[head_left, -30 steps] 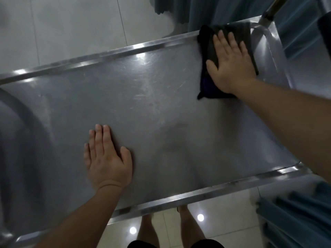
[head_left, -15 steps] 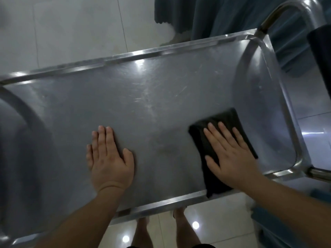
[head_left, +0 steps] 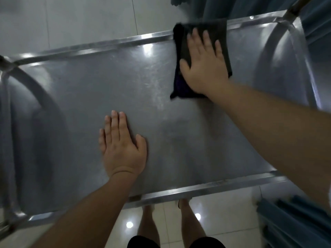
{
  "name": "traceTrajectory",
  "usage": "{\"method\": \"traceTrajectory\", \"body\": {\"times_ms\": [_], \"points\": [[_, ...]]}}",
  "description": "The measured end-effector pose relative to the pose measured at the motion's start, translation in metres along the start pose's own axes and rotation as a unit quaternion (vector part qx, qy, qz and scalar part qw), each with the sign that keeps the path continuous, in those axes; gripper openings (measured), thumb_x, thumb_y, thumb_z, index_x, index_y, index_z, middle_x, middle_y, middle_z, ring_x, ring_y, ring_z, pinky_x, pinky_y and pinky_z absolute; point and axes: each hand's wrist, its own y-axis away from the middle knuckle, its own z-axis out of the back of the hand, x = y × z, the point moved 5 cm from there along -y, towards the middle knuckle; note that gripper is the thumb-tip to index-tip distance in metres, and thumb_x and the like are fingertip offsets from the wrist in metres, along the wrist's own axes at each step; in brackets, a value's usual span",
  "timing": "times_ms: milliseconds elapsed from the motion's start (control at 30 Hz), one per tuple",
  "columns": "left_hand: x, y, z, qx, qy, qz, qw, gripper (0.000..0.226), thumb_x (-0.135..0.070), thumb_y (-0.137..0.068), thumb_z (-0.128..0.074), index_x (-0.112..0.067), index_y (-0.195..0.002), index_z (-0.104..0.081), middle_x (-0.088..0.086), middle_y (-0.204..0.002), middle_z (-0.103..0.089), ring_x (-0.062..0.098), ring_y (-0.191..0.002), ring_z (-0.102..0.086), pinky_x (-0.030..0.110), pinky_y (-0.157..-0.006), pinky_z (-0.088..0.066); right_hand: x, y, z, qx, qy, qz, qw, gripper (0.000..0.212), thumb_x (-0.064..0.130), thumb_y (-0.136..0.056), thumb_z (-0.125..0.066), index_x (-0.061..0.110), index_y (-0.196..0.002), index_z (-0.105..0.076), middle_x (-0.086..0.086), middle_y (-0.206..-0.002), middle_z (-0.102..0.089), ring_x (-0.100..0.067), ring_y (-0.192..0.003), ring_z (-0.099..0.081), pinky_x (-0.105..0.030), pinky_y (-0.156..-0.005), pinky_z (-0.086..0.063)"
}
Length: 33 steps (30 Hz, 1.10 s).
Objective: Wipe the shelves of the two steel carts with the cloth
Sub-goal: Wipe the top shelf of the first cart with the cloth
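The top shelf of a steel cart (head_left: 75, 111) fills the head view, with a raised rim all round. A folded black cloth (head_left: 222, 31) lies at the far edge, right of centre, its top overlapping the far rim. My right hand (head_left: 204, 67) presses flat on the cloth with straight, spread fingers. My left hand (head_left: 121, 145) rests flat on the bare steel near the front, fingers straight and together. Only one cart is in view.
Curved steel handle tubes rise at the left end (head_left: 7, 68) and the right end (head_left: 297, 4) of the cart. Teal curtains hang behind (head_left: 202, 9) and at the lower right (head_left: 293, 222). My bare legs (head_left: 170, 221) stand on the glossy tiled floor.
My right hand slid the cloth from the far right corner to the near edge, then back to the far rim, further left than a second ago. My left hand stayed planted.
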Motion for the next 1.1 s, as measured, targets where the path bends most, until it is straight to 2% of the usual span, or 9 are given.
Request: {"method": "traceTrajectory", "body": {"times_ms": [100, 200, 333, 467, 567, 733, 900, 1000, 1100], "points": [[-0.002, 0.001, 0.003, 0.007, 0.011, 0.002, 1.0, 0.078, -0.046, -0.098, -0.037, -0.017, -0.168, -0.019, 0.002, -0.177, -0.015, 0.018, -0.163, -0.005, 0.043, -0.132, -0.001, 0.025, 0.087, -0.015, -0.012, 0.02, 0.06, 0.998, 0.077, 0.054, -0.101, -0.034, 0.014, -0.165, -0.024, -0.003, -0.173, -0.019, -0.026, -0.16, -0.013, -0.054, -0.128, -0.012], [-0.004, 0.0, 0.007, 0.014, 0.025, 0.006, 1.0, 0.077, -0.045, -0.098, -0.035, -0.016, -0.168, -0.023, 0.003, -0.176, -0.017, 0.02, -0.163, -0.008, 0.044, -0.132, -0.002, 0.052, 0.194, -0.038, 0.008, 0.026, 0.131, 0.991, 0.078, 0.051, -0.1, -0.044, 0.016, -0.166, -0.022, -0.001, -0.174, -0.016, -0.024, -0.161, -0.009, -0.055, -0.127, -0.015], [-0.006, 0.0, 0.011, 0.028, 0.039, 0.007, 0.999, 0.076, -0.044, -0.098, -0.03, -0.016, -0.168, -0.021, 0.002, -0.177, -0.014, 0.02, -0.164, -0.006, 0.043, -0.132, -0.001, 0.067, 0.273, -0.055, 0.075, 0.023, 0.2, 0.977, 0.073, 0.057, -0.104, -0.033, 0.025, -0.167, -0.014, 0.006, -0.175, -0.008, -0.02, -0.161, -0.005, -0.054, -0.126, -0.014], [-0.004, 0.0, 0.012, 0.038, 0.049, 0.002, 0.998, 0.076, -0.043, -0.099, -0.029, -0.016, -0.169, -0.018, 0.001, -0.177, -0.01, 0.019, -0.164, -0.003, 0.041, -0.132, 0.002, 0.07, 0.236, -0.044, 0.063, 0.03, 0.231, 0.97, 0.078, 0.054, -0.096, -0.048, 0.027, -0.166, -0.024, 0.006, -0.173, -0.019, -0.018, -0.161, -0.012, -0.052, -0.128, -0.016], [-0.004, -0.001, 0.012, 0.036, 0.058, 0.0, 0.998, 0.077, -0.046, -0.098, -0.022, -0.017, -0.169, -0.018, 0.001, -0.177, -0.01, 0.019, -0.164, -0.003, 0.04, -0.131, 0.004, 0.074, 0.155, -0.028, 0.016, 0.046, 0.183, 0.982, 0.076, 0.051, -0.095, -0.047, 0.023, -0.164, -0.032, 0.003, -0.171, -0.026, -0.02, -0.159, -0.02, -0.051, -0.128, -0.017], [-0.002, 0.0, 0.011, 0.038, 0.057, -0.007, 0.998, 0.078, -0.046, -0.099, -0.026, -0.018, -0.17, -0.011, 0.001, -0.178, -0.005, 0.017, -0.163, 0.003, 0.041, -0.131, 0.006, 0.098, 0.025, -0.017, 0.026, 0.013, 0.037, 0.999, 0.078, 0.057, -0.098, -0.026, 0.023, -0.167, -0.016, 0.005, -0.175, -0.01, -0.02, -0.161, -0.005, -0.049, -0.129, -0.001], [0.005, -0.005, 0.02, 0.109, 0.118, -0.019, 0.987, 0.071, -0.032, -0.107, -0.036, -0.02, -0.17, -0.007, -0.004, -0.178, 0.004, 0.011, -0.162, 0.011, 0.033, -0.129, 0.015, 0.117, 0.012, -0.017, 0.023, -0.001, -0.012, 1.0, 0.074, 0.056, -0.103, -0.022, 0.023, -0.168, -0.008, 0.003, -0.175, -0.001, -0.021, -0.161, 0.003, -0.05, -0.129, 0.003], [0.034, -0.018, 0.042, 0.135, 0.187, -0.066, 0.971, 0.065, -0.032, -0.105, -0.035, -0.022, -0.168, -0.024, -0.002, -0.177, -0.012, 0.012, -0.162, -0.007, 0.027, -0.127, 0.001, 0.117, 0.02, -0.017, 0.039, -0.002, -0.009, 0.999, 0.074, 0.056, -0.103, -0.021, 0.022, -0.168, -0.006, 0.002, -0.175, 0.001, -0.022, -0.161, 0.004, -0.05, -0.129, 0.004], [0.102, -0.023, 0.06, 0.059, 0.076, -0.044, 0.994, 0.065, -0.042, -0.103, -0.032, -0.021, -0.165, -0.032, 0.003, -0.175, -0.023, 0.021, -0.161, -0.018, 0.043, -0.129, -0.013, 0.118, 0.025, -0.016, 0.047, -0.001, -0.017, 0.999, 0.075, 0.056, -0.103, -0.02, 0.022, -0.168, -0.004, 0.002, -0.175, 0.003, -0.022, -0.161, 0.006, -0.05, -0.129, 0.005]]}}
